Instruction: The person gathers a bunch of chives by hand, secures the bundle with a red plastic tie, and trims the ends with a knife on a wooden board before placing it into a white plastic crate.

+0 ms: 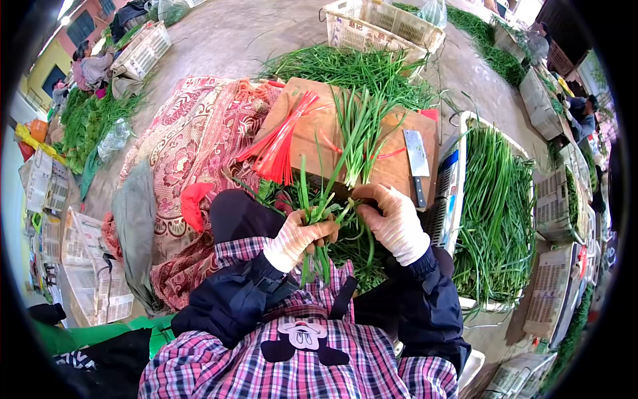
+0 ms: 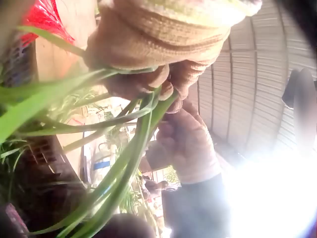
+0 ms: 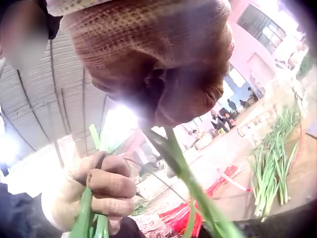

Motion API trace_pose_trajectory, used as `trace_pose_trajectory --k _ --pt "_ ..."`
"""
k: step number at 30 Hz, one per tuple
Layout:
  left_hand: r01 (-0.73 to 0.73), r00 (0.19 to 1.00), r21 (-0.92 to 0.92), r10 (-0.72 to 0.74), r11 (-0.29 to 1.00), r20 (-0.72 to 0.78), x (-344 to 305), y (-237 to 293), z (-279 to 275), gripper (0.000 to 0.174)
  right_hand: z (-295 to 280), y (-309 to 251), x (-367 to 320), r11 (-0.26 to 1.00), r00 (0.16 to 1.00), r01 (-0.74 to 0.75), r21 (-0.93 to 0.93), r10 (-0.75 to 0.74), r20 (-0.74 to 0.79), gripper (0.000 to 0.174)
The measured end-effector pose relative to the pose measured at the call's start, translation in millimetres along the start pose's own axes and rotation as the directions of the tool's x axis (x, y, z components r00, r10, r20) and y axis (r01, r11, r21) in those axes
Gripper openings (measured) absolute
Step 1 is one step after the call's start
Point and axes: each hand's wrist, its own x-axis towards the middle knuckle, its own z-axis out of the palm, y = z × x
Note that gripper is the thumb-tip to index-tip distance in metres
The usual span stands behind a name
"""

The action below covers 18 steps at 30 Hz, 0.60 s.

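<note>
Both hands wear pale knit gloves and meet above the lap, just in front of a wooden board (image 1: 392, 174). The left hand (image 1: 302, 236) grips a small bunch of green chives (image 1: 321, 266), its leaves sticking out above and below the fist. Close to its right, the right hand (image 1: 392, 219) pinches a few green stalks (image 3: 185, 173) between thumb and fingers. On the board lie a bundle of chives (image 1: 364, 133), a fan of red plastic strips (image 1: 282, 147) and a cleaver (image 1: 417, 156) with a black handle. Part of the bunch is hidden inside the left fist.
A white crate (image 1: 458, 166) full of long chives stands at the right. Loose greens (image 1: 339, 66) are heaped behind the board. A patterned red cloth (image 1: 186, 133) spreads at the left. Further back are another crate (image 1: 372, 33) and several people among more greens.
</note>
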Motion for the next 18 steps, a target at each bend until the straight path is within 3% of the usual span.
trace_pose_trajectory --k 3,4,7,8,9,11,12,13,15,17,18 --pt "0.009 1.0 0.013 -0.009 1.0 0.026 0 1 0 0.024 -9 -3 -3 0.953 0.992 0.117 -0.278 -0.128 -0.021 0.021" --pt "0.019 0.999 0.021 -0.02 1.0 0.03 0 1 1 0.024 -7 -1 -5 0.956 0.991 0.113 -0.271 -0.13 -0.044 0.02" --pt "0.012 0.999 0.022 -0.013 1.0 0.038 1 -2 2 0.023 -7 -12 -10 0.989 0.998 -0.004 -0.145 -0.004 -0.056 0.021" --pt "0.001 1.0 0.01 -0.001 1.0 0.028 3 -7 2 0.023 -2 -3 -11 0.998 0.995 0.046 -0.038 -0.049 -0.088 0.019" --pt "-0.011 1.0 -0.002 0.011 1.0 0.016 4 -9 2 0.023 -2 -9 -13 0.987 0.993 -0.102 0.123 0.109 -0.05 0.018" --pt "-0.09 0.995 -0.023 0.091 0.996 0.036 1 -7 4 0.026 -1 -26 -14 0.827 0.918 -0.39 0.404 0.386 0.095 0.017" --pt "-0.141 0.989 -0.051 0.144 0.989 0.046 1 -10 7 0.027 3 -27 -15 0.768 0.905 -0.411 0.49 0.409 0.119 0.015" --pt "-0.192 0.979 -0.079 0.196 0.978 0.054 2 -12 8 0.027 6 -25 -15 0.754 0.9 -0.422 0.503 0.413 0.137 0.015" --pt "-0.153 0.983 -0.09 0.16 0.984 0.087 1 -13 4 0.029 14 -20 -15 0.722 0.89 -0.447 0.529 0.422 0.176 0.015" --pt "-0.07 0.993 -0.093 0.078 0.993 0.091 -1 -11 -1 0.031 22 -17 -16 0.785 0.918 -0.388 0.484 0.373 0.132 0.015" --pt "-0.132 0.987 -0.14 0.143 0.981 0.076 2 -15 0 0.034 26 -13 -16 0.825 0.932 -0.354 0.44 0.348 0.097 0.014"
